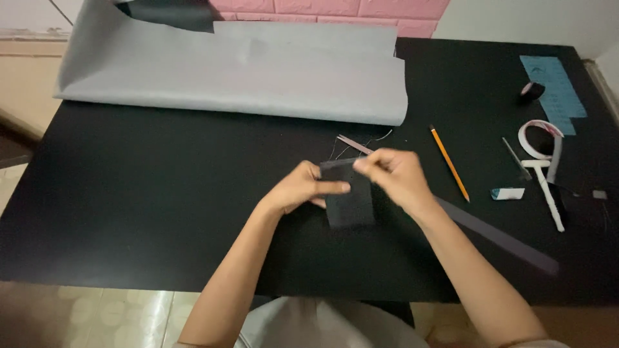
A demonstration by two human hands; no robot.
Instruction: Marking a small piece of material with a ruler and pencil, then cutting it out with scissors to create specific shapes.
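Note:
A small dark grey rectangular piece of material (351,205) is held upright over the middle of the black table (148,193). My left hand (302,188) grips its left edge, thumb laid across the front. My right hand (394,175) pinches its top right corner with closed fingers. Thin threads (380,137) trail on the table just behind the piece. Under my right forearm lies a long dark strip (509,243), running off to the lower right.
A large folded grey sheet (245,71) covers the far left of the table. To the right lie a yellow pencil (449,163), a tape roll (539,138), a white tool (548,190), a small eraser-like block (508,193) and a light blue paper (556,90).

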